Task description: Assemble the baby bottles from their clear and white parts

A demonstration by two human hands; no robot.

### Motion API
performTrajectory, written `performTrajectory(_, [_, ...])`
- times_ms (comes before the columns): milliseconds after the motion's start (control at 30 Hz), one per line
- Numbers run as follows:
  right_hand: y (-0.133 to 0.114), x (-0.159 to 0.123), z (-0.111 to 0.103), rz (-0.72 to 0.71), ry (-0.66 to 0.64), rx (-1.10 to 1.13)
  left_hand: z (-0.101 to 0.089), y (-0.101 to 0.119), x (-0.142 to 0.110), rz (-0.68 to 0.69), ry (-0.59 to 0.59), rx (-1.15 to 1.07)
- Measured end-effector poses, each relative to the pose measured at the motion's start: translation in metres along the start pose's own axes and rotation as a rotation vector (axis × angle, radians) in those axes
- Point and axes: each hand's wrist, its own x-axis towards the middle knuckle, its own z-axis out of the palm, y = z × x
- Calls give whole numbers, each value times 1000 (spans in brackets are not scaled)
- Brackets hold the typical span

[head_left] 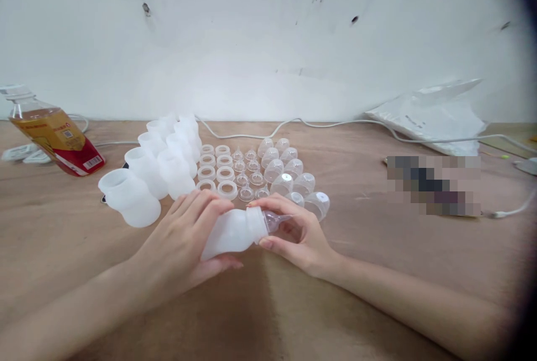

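My left hand (184,240) is wrapped round a translucent white bottle (232,232) lying on its side just above the wooden table (377,271). My right hand (300,235) pinches the bottle's neck, where a white ring and a clear nipple (274,220) sit. Behind the hands stand rows of parts: several white bottle bodies (146,173), white screw rings (218,170), clear nipples (247,173) and clear dome caps (289,176).
A tilted plastic drink bottle with a red and yellow label (56,137) stands at far left. White cables (335,124) run along the wall. A plastic bag (436,112) lies at back right, with a blurred patch in front of it.
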Motion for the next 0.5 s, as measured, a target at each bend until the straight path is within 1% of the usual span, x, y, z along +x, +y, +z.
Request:
performTrajectory(100, [-3,0,0,-15,3,-16,-11,-2,1,-116,-145,-204])
performTrajectory(167, [-4,-1,-1,-24,-2,-20,-19,-5,3,-177,-260,-302])
performTrajectory(233, [-3,-2,-1,-34,-18,-35,-24,-7,5,-174,-393,-366])
performTrajectory(267, [-3,-2,-1,-43,-29,-42,-25,-8,6,-151,-431,-387])
performTrajectory(300, [-2,-3,-1,-52,-39,-48,-24,-8,6,-128,-446,-395])
performTrajectory(367, [0,-3,-1,-50,-41,-52,-21,-7,7,-105,-412,-341])
performTrajectory(433, [0,-2,0,-14,-17,-42,-16,-5,6,-98,-340,-210])
performTrajectory(500, [-2,-1,2,64,26,1,-9,-3,5,-68,-228,-60])
